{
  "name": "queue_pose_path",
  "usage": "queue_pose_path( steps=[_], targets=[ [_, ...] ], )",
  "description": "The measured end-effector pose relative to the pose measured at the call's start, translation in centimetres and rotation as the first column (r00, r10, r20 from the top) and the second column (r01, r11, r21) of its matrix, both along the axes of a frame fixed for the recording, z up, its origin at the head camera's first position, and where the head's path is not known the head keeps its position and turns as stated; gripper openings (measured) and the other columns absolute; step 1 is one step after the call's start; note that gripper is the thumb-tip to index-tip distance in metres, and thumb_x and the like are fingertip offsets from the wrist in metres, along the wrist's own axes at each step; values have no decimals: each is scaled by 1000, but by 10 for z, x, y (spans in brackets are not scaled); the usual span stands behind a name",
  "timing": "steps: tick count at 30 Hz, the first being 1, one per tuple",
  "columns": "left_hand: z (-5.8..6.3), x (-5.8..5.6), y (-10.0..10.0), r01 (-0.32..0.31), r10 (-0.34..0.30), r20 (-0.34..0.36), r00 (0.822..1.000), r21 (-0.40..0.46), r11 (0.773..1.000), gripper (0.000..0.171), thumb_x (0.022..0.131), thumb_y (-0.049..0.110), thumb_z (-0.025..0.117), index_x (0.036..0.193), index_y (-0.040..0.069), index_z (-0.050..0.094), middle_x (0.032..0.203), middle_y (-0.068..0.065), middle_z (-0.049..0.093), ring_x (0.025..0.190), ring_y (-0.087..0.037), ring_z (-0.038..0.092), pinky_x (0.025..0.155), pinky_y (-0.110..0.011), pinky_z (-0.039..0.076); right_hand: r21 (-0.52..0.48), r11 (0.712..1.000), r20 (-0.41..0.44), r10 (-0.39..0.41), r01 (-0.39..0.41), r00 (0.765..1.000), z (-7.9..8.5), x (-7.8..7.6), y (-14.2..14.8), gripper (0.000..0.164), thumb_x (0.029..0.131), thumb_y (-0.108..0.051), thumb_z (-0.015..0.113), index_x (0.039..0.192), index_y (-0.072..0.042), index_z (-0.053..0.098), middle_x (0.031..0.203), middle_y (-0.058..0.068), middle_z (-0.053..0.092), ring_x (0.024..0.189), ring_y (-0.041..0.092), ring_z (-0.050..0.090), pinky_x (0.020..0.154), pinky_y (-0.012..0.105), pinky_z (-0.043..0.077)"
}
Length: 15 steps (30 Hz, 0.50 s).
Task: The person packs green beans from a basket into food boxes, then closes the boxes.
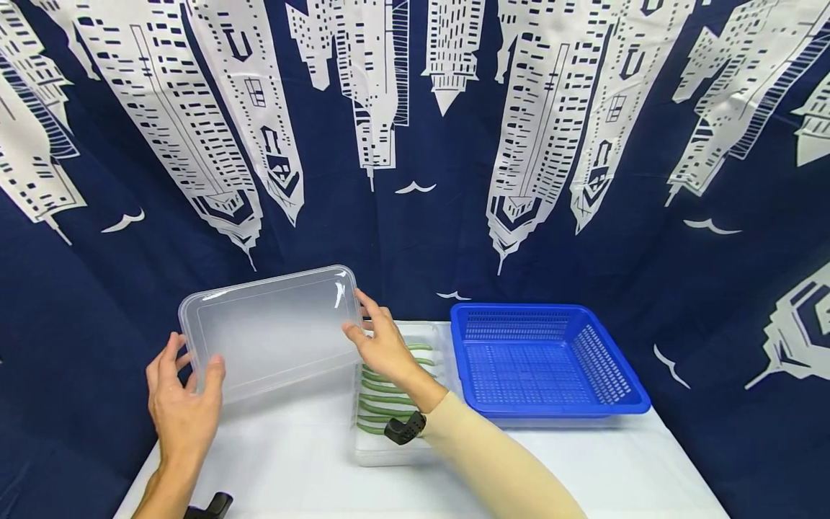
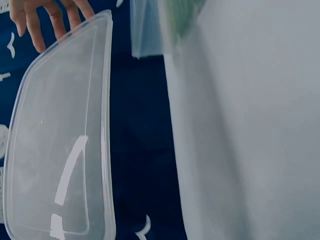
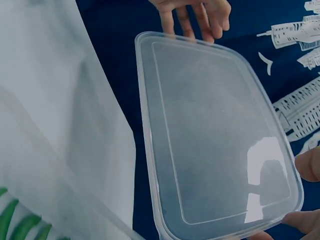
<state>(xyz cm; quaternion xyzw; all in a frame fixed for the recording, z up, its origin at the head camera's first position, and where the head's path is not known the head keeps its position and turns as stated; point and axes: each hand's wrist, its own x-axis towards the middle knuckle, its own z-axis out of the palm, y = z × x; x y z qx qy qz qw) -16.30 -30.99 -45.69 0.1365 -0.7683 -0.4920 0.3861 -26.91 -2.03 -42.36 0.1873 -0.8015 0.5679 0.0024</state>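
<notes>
A translucent rectangular plastic lid (image 1: 279,331) is held up, tilted, above the white table. At its left end my left hand (image 1: 181,404) grips the edge, thumb on the near side. My right hand (image 1: 385,349) pinches the opposite end between thumb and fingers. Both wrist views show the lid's flat face, with glare across one corner. Under my right forearm stands a shallow clear container (image 1: 389,455) without a cover on it. Inside it, long thin green vegetables (image 1: 382,398) lie side by side in a row; my right hand and arm hide part of them.
A blue plastic basket (image 1: 551,412) with slotted walls stands right of the container, toward the back of the white table (image 1: 292,468). Behind the table hangs a dark blue curtain (image 1: 402,238) printed with white buildings and birds.
</notes>
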Motion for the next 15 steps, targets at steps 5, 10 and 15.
queue_pose_path(
  steps=[5, 10, 15],
  targets=[
    [11, 1, 16, 43, -42, -96, 995, 10, 999, 78, 103, 4, 83, 174, 19, 56, 158, 12, 59, 142, 1, 60, 114, -7, 51, -29, 998, 17, -57, 57, 998, 2, 0, 18, 78, 117, -38, 68, 185, -20, 35, 166, 24, 56, 151, 46, 67, 122, 63, 59],
    [19, -3, 29, 97, -97, -171, 980, -9, 995, 73, 98, -10, 83, 166, 11, 66, 140, 27, 60, 135, 5, 64, 110, -7, 52, -75, 989, 11, -125, 126, 992, 0, -3, 31, 79, 115, -37, 70, 184, -18, 37, 163, 24, 58, 148, 46, 70, 118, 63, 62],
    [22, -6, 38, 107, -114, -189, 975, -47, 993, 68, 97, -13, 85, 157, 17, 75, 134, 27, 72, 123, 14, 71, 103, -8, 55, -120, 977, 15, -175, 175, 984, -5, -4, 42, 74, 117, -31, 69, 183, -18, 39, 162, 26, 58, 148, 49, 69, 118, 65, 60]
  ],
)
